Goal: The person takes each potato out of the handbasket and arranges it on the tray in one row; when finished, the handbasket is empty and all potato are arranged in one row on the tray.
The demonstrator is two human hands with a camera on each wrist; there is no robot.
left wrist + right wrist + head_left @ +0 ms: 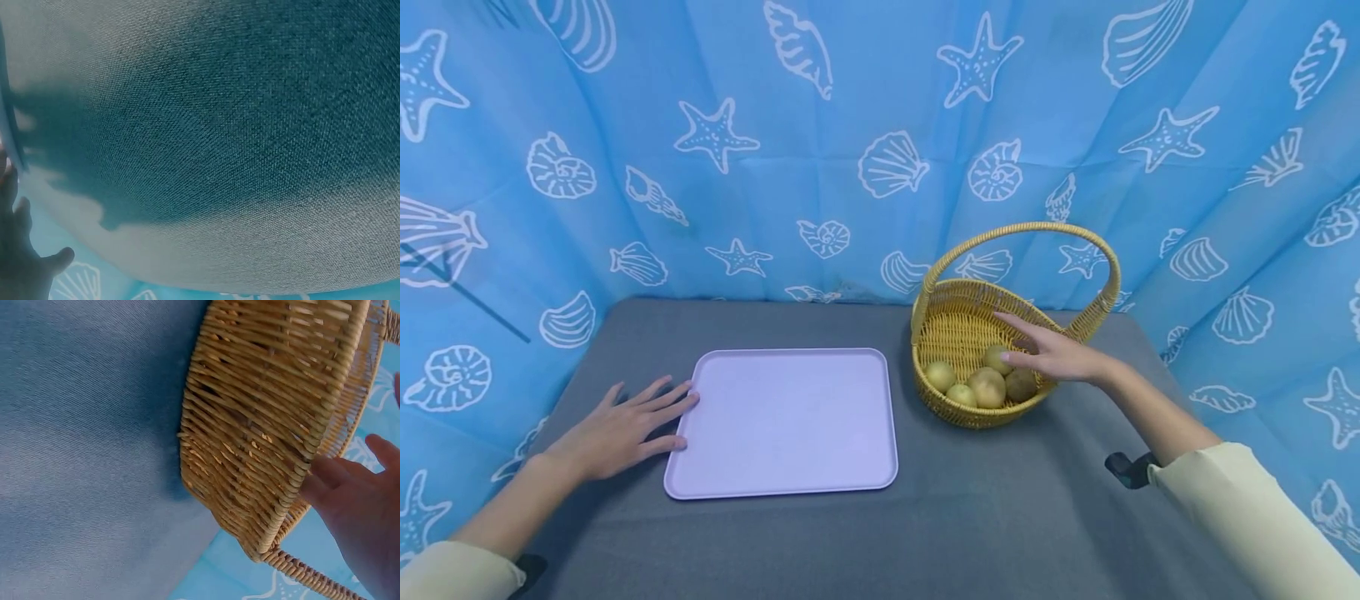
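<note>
A wicker basket (925, 392) with a tall arched handle holds several round, yellow-green fruits (987, 387) and a darker brownish one (1021, 385). My right hand (1051, 354) reaches over the basket's right rim, thumb and a finger spread above the fruits; its other fingers are partly hidden. From the right wrist, that hand (359, 494) dips past the woven wall (250, 425), no fruit visible in it. Left of the basket lies a pale lilac tray (782, 421). My left hand (625, 425) has its fingers spread, tips at the tray's left edge.
A grey cloth (940, 517) covers the table under tray and basket. Behind and beside it hangs a blue curtain (820, 192) with white shells and starfish. The basket handle (1022, 227) arches up near my right hand.
</note>
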